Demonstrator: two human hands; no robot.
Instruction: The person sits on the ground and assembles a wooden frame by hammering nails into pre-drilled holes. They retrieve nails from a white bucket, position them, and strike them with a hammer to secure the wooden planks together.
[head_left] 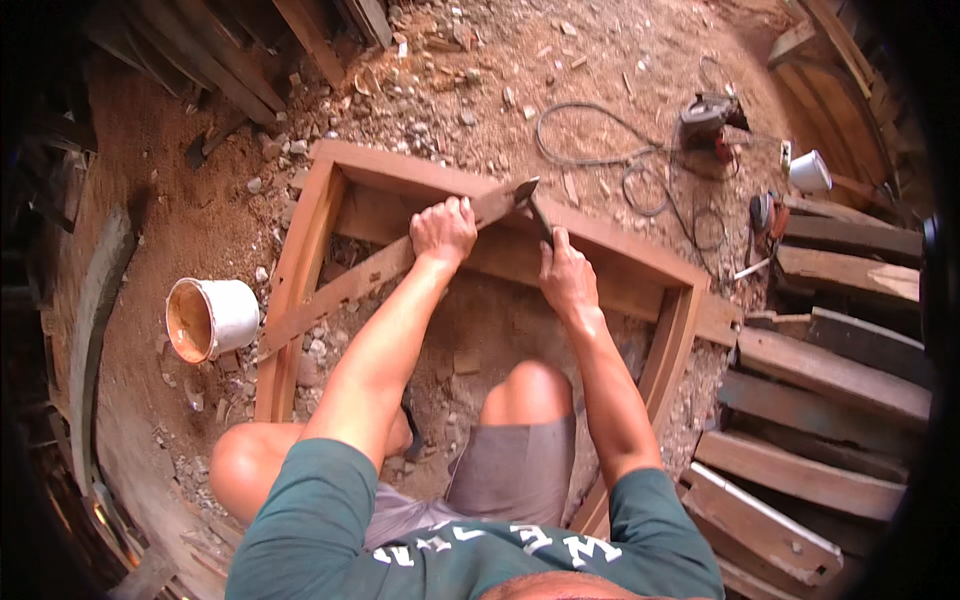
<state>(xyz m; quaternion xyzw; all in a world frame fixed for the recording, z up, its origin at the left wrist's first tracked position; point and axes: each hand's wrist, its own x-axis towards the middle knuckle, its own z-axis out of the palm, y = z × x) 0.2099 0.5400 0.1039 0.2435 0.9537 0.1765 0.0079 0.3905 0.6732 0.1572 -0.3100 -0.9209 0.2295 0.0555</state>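
plank [350, 288]: slantwise over the upper-left corner of the wooden frame [615, 248], from its left edge to its top edge
left hand [443, 232]: fingers closed round the plank, toward its upper end
right hand [568, 275]: fingers wrapped on the handle of a dark tool [541, 218]
tool head: at plank's upper tip; touching or not, cannot tell
step: probably chopping or trimming that tip
next move: likely needs the plank held firm, strokes kept clear of the left fingers

Gap inside wooden frame [620, 243] at centre (knee [527, 392] intruding from below), slanted board [350, 286] crossing centre-left, bucket [231, 313] blocking left, corded tool [706, 120] upper right, planks [835, 375] right.
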